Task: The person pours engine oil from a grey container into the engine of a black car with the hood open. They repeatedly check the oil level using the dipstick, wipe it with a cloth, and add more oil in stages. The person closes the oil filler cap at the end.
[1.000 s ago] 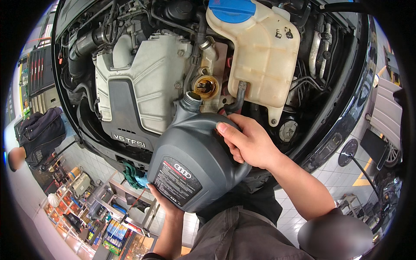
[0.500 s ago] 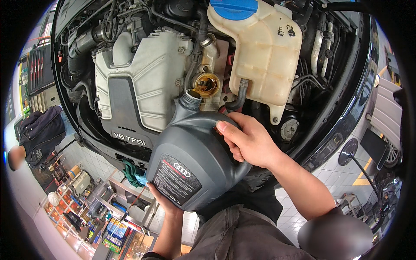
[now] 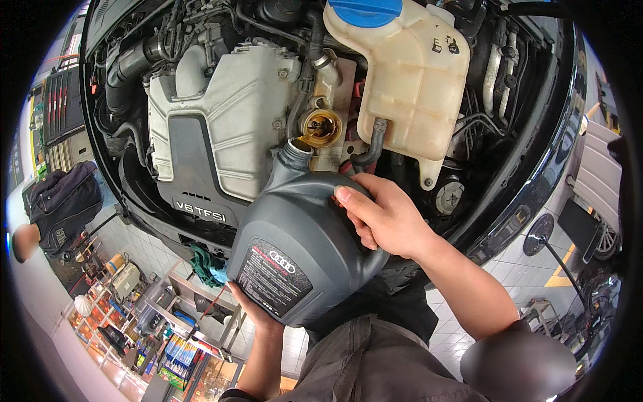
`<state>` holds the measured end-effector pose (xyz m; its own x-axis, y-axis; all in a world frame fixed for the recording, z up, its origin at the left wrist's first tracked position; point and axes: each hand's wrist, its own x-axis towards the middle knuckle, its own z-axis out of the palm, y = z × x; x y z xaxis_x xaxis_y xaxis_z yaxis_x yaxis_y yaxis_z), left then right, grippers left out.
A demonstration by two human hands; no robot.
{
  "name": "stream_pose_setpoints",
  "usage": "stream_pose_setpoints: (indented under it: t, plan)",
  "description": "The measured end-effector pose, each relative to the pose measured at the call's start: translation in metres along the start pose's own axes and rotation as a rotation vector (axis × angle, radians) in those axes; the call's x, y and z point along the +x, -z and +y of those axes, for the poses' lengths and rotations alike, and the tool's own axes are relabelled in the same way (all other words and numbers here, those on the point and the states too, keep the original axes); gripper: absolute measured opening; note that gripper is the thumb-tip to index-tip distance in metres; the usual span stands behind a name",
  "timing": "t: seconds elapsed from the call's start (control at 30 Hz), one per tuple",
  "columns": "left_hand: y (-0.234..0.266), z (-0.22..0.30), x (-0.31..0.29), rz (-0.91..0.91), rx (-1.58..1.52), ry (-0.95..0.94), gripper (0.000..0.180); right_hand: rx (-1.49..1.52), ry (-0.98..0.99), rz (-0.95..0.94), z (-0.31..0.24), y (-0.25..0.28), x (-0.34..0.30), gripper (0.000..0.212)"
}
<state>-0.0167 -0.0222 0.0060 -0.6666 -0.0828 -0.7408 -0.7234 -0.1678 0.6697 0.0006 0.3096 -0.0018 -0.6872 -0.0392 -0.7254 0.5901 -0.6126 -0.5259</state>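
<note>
Engine bay (image 3: 516, 141) stood open. Right hand (image 3: 385, 218) had fingers clamped on the grey oil jug (image 3: 305, 244); left hand (image 3: 258, 313) supported it underneath, finger spread undetermined. Oil (image 3: 306, 139) ran into the adjacent uncapped filler neck (image 3: 322, 128); pour underway, remainder hidden.

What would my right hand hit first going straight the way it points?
Your right hand would likely meet the grey jug it grips, whose upper part lies just ahead. Beyond that, the silver engine cover seems in line, though depth is unclear.
</note>
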Motion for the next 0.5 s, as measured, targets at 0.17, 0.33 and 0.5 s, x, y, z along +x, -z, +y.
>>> stream_pose_setpoints:
  t: [0.17, 0.33, 0.5]
  plan:
    - [-0.0009, 0.0004, -0.0012, 0.017, 0.019, -0.015, 0.076, 0.004, -0.019, 0.003, 0.0006, -0.0011, 0.0003, 0.043]
    - [-0.0027, 0.0005, -0.0021, 0.034, 0.003, -0.015, 0.076, 0.009, -0.007, -0.005, 0.0010, -0.0017, 0.0003, 0.042]
    - [0.0003, 0.0006, -0.0036, 0.057, 0.025, -0.008, 0.075, 0.003, 0.000, -0.010, 0.0010, -0.0021, 0.0000, 0.042]
